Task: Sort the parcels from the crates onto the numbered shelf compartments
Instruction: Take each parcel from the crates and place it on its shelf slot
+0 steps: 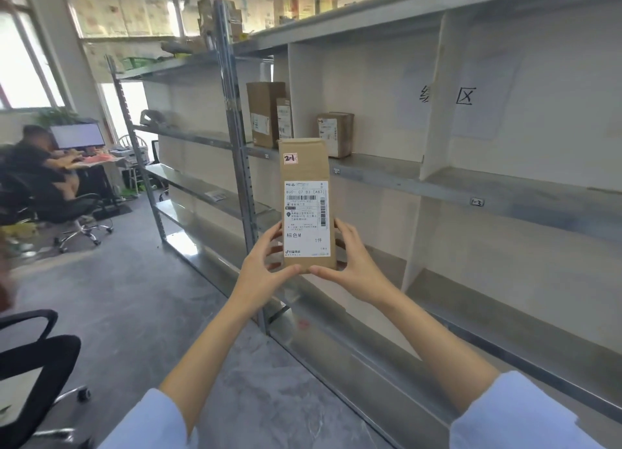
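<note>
Two forearms in pale blue sleeves reach up from the bottom of the frame. The left hand (266, 267) and right hand (350, 263) grip the lower sides of a tall brown cardboard parcel (304, 169), upright at centre, before the grey metal shelf (380, 171).

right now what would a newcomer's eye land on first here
The tall brown parcel held upright at centre by the left hand and right hand, a handwritten 2-1 sticker near its top. Behind it, three cardboard boxes stand on the metal shelf, whose edge tag to the right reads 1-3.
</note>
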Available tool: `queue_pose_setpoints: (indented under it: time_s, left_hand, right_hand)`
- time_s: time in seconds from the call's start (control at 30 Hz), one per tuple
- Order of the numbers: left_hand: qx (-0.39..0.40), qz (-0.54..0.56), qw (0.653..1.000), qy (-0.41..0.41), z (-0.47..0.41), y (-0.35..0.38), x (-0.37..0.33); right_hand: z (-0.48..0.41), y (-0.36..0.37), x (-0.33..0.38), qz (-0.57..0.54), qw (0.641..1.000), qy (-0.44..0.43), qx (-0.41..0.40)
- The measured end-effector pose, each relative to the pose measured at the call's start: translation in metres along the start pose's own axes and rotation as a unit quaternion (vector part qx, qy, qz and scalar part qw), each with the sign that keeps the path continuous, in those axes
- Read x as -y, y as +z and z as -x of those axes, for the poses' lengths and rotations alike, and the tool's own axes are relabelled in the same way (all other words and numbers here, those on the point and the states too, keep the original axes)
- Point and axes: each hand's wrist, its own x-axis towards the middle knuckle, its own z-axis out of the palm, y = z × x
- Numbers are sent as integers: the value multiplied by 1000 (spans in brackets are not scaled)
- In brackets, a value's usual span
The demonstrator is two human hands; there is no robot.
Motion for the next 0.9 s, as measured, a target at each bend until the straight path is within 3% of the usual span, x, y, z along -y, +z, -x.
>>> queue_pose_setpoints:
  time_s: [0.37, 0.9]
  left_hand:
    - [-1, 7, 1000, 4, -62, -91, 54]
    - [-44, -16, 999, 6, -116, -143, 141]
  right_hand:
    - [-94, 87, 2, -85, 996, 31, -4]
    - [-185, 167, -47, -39, 997, 56, 32]
